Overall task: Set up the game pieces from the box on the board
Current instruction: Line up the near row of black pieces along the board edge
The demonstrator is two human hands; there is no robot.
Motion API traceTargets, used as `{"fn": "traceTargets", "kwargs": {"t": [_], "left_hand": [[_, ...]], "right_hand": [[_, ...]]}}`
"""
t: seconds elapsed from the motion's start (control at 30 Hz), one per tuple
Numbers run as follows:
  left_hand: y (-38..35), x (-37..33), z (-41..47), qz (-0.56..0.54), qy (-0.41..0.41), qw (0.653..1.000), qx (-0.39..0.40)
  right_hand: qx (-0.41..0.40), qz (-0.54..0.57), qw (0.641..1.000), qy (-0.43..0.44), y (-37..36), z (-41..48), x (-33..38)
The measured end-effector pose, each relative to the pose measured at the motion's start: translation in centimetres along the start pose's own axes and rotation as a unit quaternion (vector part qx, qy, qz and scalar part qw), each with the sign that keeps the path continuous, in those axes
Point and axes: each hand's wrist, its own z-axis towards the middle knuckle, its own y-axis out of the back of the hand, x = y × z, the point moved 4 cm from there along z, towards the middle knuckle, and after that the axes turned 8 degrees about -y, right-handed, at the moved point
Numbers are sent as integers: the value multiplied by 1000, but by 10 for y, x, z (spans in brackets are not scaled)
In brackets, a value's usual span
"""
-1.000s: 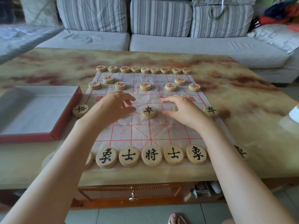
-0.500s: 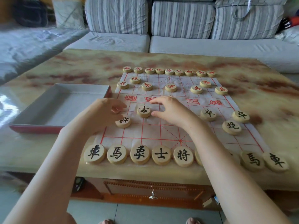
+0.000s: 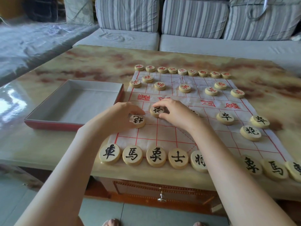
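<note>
Black cannon piece [image 3: 137, 121]: a second ago off the board [image 3: 162, 132], beside the box [image 3: 78, 103]. Now on the grid's left side, just near-left of a black soldier piece [image 3: 156, 111].
Left hand [image 3: 120, 116]: has followed the cannon in; fingertips now on its far rim.
Right hand [image 3: 175, 115]: has crossed from right of centre to left of centre; thumb and forefinger now pinch the soldier.
View: swung left, so more of the box shows.

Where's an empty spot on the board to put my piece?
Bare grid lies between the near black row and the left hand on the cannon, the right hand pinching a soldier. The river strip right of them is free. The far red row and near row are packed.
</note>
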Motion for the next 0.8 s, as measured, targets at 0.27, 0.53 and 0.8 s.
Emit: {"fn": "traceTargets", "kwargs": {"t": [0.27,0.53,0.8], "left_hand": [[-12,7,8,45,44,997,-49],[-5,-3,1,26,4,1000,-2],[-6,2,-2,-2,-5,1000,4]], "right_hand": [[-74,-8,997,-13,3,0,-4],[9,22,999,38,5,-4,-2],[-50,-22,998,18,2,-3,-2]]}}
